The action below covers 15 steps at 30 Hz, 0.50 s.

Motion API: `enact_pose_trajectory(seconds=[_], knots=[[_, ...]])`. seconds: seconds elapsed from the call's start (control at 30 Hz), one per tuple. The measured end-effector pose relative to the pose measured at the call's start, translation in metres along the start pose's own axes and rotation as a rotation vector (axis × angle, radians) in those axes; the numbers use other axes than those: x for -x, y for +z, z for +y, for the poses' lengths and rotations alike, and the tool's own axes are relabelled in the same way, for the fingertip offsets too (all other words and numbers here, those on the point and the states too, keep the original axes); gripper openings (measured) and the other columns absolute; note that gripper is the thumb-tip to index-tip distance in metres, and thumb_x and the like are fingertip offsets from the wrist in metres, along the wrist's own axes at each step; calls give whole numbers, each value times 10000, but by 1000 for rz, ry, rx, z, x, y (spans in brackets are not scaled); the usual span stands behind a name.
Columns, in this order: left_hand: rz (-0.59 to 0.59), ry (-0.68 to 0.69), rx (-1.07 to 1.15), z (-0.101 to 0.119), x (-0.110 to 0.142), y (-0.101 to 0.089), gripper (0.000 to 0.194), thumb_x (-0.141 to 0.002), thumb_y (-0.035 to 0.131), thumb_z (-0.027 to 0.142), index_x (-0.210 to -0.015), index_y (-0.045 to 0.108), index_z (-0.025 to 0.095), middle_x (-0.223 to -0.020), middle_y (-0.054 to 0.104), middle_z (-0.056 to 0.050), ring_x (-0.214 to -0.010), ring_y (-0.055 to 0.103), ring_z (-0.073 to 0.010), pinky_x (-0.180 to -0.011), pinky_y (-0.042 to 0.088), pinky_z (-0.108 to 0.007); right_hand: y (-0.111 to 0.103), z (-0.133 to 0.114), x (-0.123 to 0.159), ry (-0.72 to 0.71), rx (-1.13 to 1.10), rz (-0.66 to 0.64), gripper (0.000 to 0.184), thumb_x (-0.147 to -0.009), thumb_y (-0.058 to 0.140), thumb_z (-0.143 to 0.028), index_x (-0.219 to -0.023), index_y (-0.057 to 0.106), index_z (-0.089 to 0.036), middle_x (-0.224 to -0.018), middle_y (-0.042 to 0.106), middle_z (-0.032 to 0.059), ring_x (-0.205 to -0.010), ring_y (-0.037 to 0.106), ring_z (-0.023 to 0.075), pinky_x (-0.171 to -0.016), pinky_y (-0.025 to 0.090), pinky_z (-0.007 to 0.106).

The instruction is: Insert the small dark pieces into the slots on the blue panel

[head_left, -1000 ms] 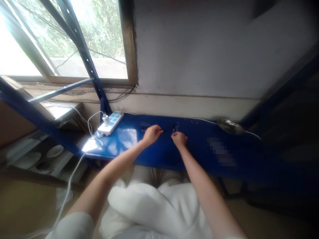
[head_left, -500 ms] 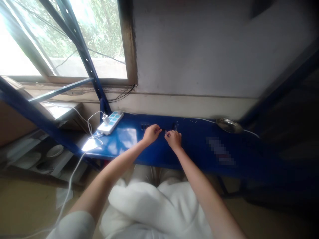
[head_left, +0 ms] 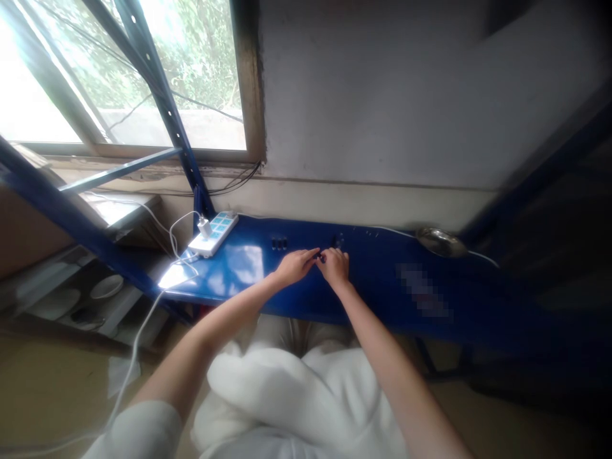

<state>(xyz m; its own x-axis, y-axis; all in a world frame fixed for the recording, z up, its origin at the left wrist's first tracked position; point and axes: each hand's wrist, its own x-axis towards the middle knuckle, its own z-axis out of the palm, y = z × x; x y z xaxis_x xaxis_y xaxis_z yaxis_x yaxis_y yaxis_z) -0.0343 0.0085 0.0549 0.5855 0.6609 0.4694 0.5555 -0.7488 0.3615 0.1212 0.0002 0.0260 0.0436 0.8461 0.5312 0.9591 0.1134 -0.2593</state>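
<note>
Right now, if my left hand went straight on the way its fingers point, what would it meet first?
Probably your right hand: its fingertips lie right by those of your left hand, touching or nearly so. Depth and contact are too unclear there to settle.

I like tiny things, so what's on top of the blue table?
I see a power strip, three dark pieces, tiny bits and a shiny dish. Whatever the hands cover, I can't see.
</note>
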Motion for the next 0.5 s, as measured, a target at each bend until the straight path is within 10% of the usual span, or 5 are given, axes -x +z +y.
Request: enact_pose_trajectory(seconds=[0.5], knots=[[-69,-44,-170,-12,-52,-27,223,-830,455,224,-916,656,185,-942,642,-66,-896,535,-203,-809,369,-344,7,11,14,-52,-99,160,213,-829,448,-285,-902,603,-157,-851,630,64,-799,533,180,-710,294,296]])
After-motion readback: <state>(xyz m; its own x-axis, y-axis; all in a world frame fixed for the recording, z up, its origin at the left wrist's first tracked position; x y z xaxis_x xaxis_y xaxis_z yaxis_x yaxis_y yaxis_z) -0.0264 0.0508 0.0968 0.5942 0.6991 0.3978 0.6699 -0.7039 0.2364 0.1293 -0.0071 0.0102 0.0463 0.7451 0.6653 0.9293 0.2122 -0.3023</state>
